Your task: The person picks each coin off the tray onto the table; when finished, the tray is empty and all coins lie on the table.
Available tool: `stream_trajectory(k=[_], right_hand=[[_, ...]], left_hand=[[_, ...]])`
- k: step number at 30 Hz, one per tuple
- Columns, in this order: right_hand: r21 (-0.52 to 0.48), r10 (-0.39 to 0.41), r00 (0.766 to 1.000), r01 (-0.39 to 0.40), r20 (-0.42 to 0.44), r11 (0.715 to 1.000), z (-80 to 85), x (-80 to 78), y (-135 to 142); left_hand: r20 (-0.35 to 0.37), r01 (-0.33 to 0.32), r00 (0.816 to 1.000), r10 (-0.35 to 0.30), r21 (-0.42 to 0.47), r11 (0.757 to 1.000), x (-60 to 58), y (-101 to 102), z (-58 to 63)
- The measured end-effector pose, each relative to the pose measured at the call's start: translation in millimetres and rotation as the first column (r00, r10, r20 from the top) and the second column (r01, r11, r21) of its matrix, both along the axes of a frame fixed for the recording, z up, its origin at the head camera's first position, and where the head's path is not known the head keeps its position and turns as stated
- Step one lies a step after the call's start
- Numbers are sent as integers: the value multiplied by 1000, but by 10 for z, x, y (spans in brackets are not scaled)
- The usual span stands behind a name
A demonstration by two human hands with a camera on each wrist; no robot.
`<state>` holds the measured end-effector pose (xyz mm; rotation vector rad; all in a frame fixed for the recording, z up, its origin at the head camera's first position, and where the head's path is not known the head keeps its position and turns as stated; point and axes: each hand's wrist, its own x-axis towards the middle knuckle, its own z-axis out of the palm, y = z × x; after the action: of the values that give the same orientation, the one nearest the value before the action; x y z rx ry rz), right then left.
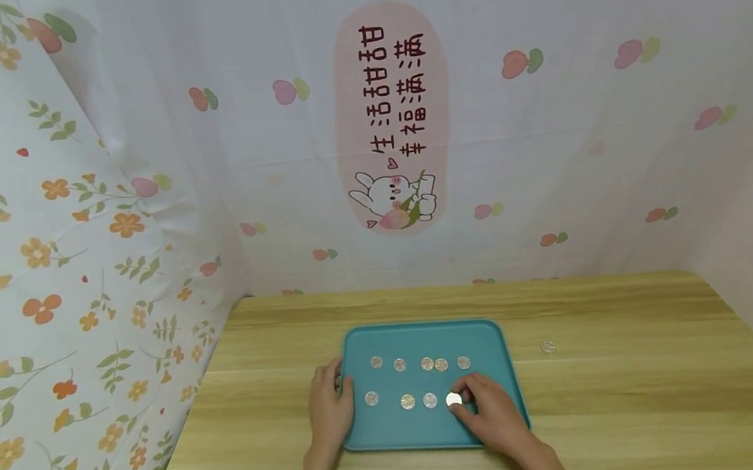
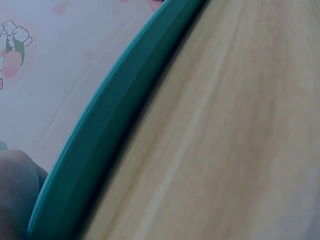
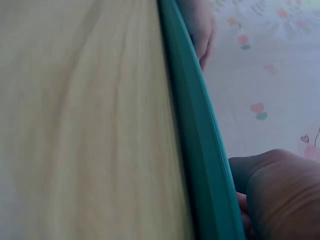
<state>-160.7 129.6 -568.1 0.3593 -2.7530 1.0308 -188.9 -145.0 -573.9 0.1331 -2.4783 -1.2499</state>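
Right hand [image 1: 494, 412]: nearly closed, pinching one coin [image 1: 454, 399] over tray. Left hand [image 1: 331, 411]: curled on left rim. Blue tray [image 1: 388, 432]: three coins [image 1: 408, 401] nearer, five coins [image 1: 400, 364] farther. Table [image 1: 624, 377]: loose coin [image 1: 548, 346], right of tray.

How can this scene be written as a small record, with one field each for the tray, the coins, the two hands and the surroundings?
Tray: blue tray, lying on a wooden table
Far row: five coins, two of them very close together
Near row: three lying coins, then the held coin at the right end
Loose coin: on the table, right of the tray
Left hand: holds the tray's left edge
Right hand: pinches the held coin between thumb and finger
Background: white printed cloth
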Motion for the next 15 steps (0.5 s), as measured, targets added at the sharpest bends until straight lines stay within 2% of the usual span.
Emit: stream_trajectory(k=[3, 7, 11, 15], right_hand=[[-19, -11, 1000, 11, 6, 1000, -4, 8, -1], [-28, -6, 999, 5, -37, 1000, -14, 17, -8], [-6, 13, 997, -14, -79, 1000, -28, 19, -7], [9, 32, 996, -32, -82, 999, -34, 34, -2]], left_hand=[[-3, -5, 1000, 5, -6, 1000, -1, -5, -13], [-10, -6, 1000, 6, 2, 1000, -4, -6, -22], [-5, -4, 1000, 3, -9, 1000, -11, -8, -28], [7, -3, 1000, 3, -15, 1000, -13, -8, -34]])
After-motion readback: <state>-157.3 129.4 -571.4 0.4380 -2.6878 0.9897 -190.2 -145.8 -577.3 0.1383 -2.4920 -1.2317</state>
